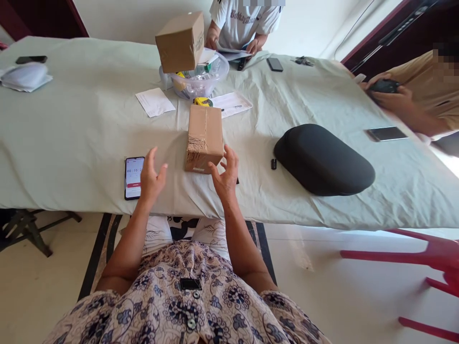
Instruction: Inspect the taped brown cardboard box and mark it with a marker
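A: Finger state?
B: Left hand (pixel 148 184): fingers spread, thumb out. Right hand (pixel 226 180): spread too, thumb toward the box.

A: Box position?
B: Cardboard box (pixel 205 134) upright on the counter (pixel 89 134), between the two sets of fingers and extending beyond them. Clear gap to the left fingers. Right thumb overlaps its near right corner; can't tell if it's touching.

A: Left side?
B: Phone (pixel 133 177), screen lit with a timer, just left of the left fingers.

A: Right side?
B: Small black object (pixel 274 164) right of the right fingers, then a big black case (pixel 322 160) just past it.

A: Ahead of the fingers?
B: Yellow tape measure (pixel 202 101) right behind the box, white sheet (pixel 239 103) beside it. Farther out, plastic basin (pixel 201 89), loaded, second carton (pixel 176 50) on its left part. Person in a white top (pixel 244 24) beyond, holding papers (pixel 233 54).
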Tool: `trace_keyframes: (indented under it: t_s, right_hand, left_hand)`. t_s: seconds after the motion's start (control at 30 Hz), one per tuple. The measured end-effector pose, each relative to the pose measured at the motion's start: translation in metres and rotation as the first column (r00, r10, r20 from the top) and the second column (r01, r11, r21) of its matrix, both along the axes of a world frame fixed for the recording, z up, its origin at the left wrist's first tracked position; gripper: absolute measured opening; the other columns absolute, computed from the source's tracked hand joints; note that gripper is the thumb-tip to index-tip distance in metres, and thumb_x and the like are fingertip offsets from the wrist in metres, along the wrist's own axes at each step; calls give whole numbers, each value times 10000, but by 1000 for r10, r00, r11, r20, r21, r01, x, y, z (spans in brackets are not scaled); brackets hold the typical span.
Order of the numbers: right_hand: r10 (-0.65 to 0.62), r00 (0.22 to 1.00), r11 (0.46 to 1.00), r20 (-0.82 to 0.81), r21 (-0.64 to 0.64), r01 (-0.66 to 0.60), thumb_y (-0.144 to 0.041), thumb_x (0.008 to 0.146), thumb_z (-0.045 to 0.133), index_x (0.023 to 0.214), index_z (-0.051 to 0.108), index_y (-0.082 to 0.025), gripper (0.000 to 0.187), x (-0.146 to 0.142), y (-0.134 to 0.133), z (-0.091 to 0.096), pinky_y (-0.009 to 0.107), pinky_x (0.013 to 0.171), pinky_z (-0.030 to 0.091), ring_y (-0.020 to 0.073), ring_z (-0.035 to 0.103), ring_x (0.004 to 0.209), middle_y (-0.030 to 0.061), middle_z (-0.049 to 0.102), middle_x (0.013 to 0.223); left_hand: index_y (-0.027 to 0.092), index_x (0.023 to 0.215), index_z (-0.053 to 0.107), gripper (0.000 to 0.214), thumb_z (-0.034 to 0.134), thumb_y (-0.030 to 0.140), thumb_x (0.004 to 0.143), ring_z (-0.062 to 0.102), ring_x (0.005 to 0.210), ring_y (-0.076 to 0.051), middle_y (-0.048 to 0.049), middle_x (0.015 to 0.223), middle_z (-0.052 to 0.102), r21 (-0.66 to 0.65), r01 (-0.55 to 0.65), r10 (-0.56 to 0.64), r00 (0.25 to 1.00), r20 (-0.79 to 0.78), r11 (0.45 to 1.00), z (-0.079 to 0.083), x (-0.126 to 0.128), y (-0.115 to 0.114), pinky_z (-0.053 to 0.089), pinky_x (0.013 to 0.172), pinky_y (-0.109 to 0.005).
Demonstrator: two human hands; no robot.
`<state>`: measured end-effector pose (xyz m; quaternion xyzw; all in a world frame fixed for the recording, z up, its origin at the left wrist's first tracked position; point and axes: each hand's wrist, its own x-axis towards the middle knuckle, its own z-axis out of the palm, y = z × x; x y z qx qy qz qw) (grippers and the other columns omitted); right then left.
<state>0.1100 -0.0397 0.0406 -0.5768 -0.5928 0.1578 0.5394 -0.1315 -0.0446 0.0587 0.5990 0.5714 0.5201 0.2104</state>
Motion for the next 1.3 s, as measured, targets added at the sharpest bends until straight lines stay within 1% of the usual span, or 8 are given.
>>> trace_keyframes:
  t_s: [0.2, 0.37, 0.53, 0.73, 0.87, 1.0, 1.07, 1.3]
  right_hand:
    - [-17, 977, 994, 210, 112, -7, -447, 908, 662, 1279, 608, -277, 411, -13, 22, 14, 572, 1175, 450, 296, 508, 1407, 143, 466, 1492]
    - [-5, 990, 995, 143, 103, -10, -397, 909, 670, 1151, 684, -266, 276, -10, 30, 7, 552, 1149, 484, 282, 567, 1330, 127, 532, 1419]
    - [86, 992, 993, 95, 73, -93, -414, 929, 651, 1150, 725, -280, 269, 3, 35, 0, 499, 1153, 494, 252, 604, 1293, 108, 572, 1411]
    - [193, 975, 973, -110, 147, -176, -466, 978, 560, 1208, 707, -281, 329, 12, 31, -3, 413, 1008, 585, 239, 607, 1336, 109, 624, 1444]
    - [225, 949, 971, -220, 128, -200, -497, 951, 586, 1283, 675, -303, 394, 12, 31, -19, 396, 972, 591, 247, 607, 1345, 93, 622, 1482]
    - [183, 937, 976, -297, -59, -210, -513, 902, 625, 1350, 633, -294, 498, 10, 26, -49, 396, 849, 625, 252, 707, 1154, 89, 721, 1333]
    - [139, 954, 976, -265, -126, -178, -472, 896, 634, 1322, 656, -268, 473, 9, 20, -62, 440, 904, 616, 251, 725, 1081, 94, 749, 1265]
    - [57, 980, 997, -189, -43, -66, -349, 923, 593, 1246, 702, -267, 351, 1, 2, -60, 407, 903, 610, 185, 722, 933, 89, 762, 1213]
  left_hand:
    - [277, 1441, 592, 589, 713, 411, 880, 239, 1593, -380, -121, 1699, 300, 118, 208, -190, 970, -150, 971, 13, 57, 34, 214, 1293, -572]
    - [299, 1292, 721, 371, 637, 348, 934, 409, 1524, -347, -77, 1673, 378, 68, 254, -249, 966, -71, 965, 2, 80, 48, 351, 1256, -546]
    - [336, 1239, 758, 335, 677, 330, 913, 505, 1461, -334, -45, 1625, 469, 91, 200, -201, 980, -5, 975, -7, 79, 50, 439, 1215, -504]
    - [330, 1299, 724, 353, 583, 334, 976, 513, 1460, -310, -40, 1658, 419, 66, 184, -171, 972, -163, 981, -6, 76, 47, 452, 1207, -481]
    - [317, 1301, 723, 354, 543, 357, 1000, 511, 1464, -292, -41, 1661, 414, 84, 170, -148, 964, -220, 982, -5, 73, 47, 459, 1204, -448]
    - [311, 1317, 712, 373, 537, 412, 1004, 540, 1441, -281, -48, 1665, 406, 109, 185, -161, 967, -200, 977, -7, 66, 48, 483, 1183, -424]
    - [295, 1311, 716, 390, 534, 450, 1003, 528, 1452, -274, -60, 1664, 408, 131, 196, -171, 969, -179, 972, -8, 61, 46, 476, 1187, -414]
    - [262, 1277, 737, 470, 560, 569, 968, 481, 1488, -273, -87, 1650, 429, 152, 169, -172, 985, 12, 974, -9, 50, 27, 393, 1246, -423]
